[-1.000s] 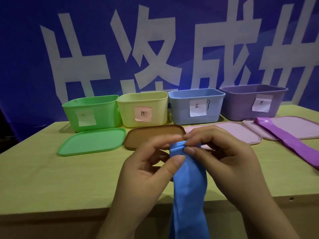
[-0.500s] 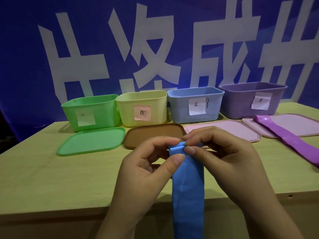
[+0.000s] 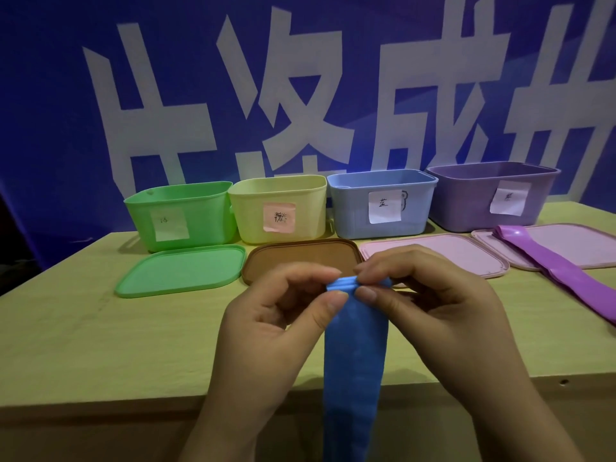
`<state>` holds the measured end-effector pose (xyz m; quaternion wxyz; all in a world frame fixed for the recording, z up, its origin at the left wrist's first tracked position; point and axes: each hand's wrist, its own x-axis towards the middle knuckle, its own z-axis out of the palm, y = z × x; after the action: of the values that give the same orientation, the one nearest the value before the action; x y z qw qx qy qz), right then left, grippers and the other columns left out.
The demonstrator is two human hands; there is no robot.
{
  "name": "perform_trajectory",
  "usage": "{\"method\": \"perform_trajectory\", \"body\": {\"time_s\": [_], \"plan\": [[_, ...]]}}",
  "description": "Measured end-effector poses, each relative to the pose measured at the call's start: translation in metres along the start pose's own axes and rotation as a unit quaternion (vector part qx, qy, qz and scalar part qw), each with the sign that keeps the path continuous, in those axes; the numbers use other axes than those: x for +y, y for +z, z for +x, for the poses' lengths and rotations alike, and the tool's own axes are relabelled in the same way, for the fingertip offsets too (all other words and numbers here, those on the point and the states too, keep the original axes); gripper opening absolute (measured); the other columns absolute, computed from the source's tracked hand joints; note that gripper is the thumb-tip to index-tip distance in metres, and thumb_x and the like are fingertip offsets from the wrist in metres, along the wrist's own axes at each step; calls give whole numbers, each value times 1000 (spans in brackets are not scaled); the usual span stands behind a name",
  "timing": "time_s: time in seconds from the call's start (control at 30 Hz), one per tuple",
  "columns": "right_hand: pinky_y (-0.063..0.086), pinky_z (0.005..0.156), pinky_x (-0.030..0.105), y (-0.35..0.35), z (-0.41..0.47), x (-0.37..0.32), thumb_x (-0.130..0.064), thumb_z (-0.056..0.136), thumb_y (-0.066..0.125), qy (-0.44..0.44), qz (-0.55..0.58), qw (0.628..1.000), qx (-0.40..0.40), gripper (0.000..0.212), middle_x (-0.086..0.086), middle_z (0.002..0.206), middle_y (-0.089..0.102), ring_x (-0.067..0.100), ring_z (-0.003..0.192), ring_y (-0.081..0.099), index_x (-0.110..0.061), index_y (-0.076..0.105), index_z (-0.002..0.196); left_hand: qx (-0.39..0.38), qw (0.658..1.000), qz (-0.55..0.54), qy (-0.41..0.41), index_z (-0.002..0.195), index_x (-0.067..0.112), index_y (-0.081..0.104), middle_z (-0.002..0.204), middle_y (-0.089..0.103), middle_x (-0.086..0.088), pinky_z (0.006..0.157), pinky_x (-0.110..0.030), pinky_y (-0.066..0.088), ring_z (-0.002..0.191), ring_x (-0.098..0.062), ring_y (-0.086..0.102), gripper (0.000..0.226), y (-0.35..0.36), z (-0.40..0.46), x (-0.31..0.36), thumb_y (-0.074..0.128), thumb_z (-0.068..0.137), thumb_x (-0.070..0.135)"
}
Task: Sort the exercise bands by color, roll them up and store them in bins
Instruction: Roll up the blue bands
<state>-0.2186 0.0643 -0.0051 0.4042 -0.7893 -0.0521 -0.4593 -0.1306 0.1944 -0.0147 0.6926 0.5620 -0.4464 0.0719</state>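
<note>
A blue exercise band (image 3: 355,355) hangs down past the table's front edge. Its top end is folded into a small tight roll. My left hand (image 3: 266,328) and my right hand (image 3: 430,305) both pinch that roll between thumb and fingers, just above the table. A purple band (image 3: 563,271) lies flat at the right, partly across a pink lid. At the back stand four open bins: green (image 3: 181,215), yellow (image 3: 278,208), blue (image 3: 380,201) and purple (image 3: 490,195), each with a paper label.
Lids lie in front of the bins: a green lid (image 3: 180,270), a brown lid (image 3: 300,255), and two pink lids (image 3: 466,251) (image 3: 573,241). The wooden table (image 3: 100,345) ends near me. A blue banner with white characters hangs behind.
The top of the blue band has been folded over into a tighter small roll. My hands stay at the same spot above the table.
</note>
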Motion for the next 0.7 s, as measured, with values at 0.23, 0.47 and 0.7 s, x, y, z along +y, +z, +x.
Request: {"method": "perform_trajectory", "body": {"time_s": [0.23, 0.47, 0.7], "plan": [[54, 69, 28, 1, 0, -1, -38, 76, 58, 5, 8, 1000, -8, 11, -13, 95, 65, 6, 94, 62, -29, 65, 79, -9, 999, -46, -21, 89, 29, 73, 84, 74, 9, 69, -12, 52, 80, -5, 70, 24, -1, 1, 1, 74, 67, 20], [55, 72, 25, 1, -2, -1, -26, 78, 64, 14, -1, 1000, -19, 7, -13, 94, 64, 6, 95, 62, -31, 61, 77, -15, 1000, -16, -15, 90, 25, 71, 86, 73, 11, 72, -13, 52, 82, -5, 69, 23, -3, 0, 0, 73, 68, 19], [52, 71, 27, 1, -2, -1, -35, 79, 58, 17, -29, 999, -29, 8, -12, 88, 64, 8, 91, 60, -27, 61, 79, -6, 999, 52, 11, 89, 31, 68, 86, 71, 16, 71, -13, 52, 83, -5, 68, 24, -3, -2, -3, 75, 71, 17]]}}
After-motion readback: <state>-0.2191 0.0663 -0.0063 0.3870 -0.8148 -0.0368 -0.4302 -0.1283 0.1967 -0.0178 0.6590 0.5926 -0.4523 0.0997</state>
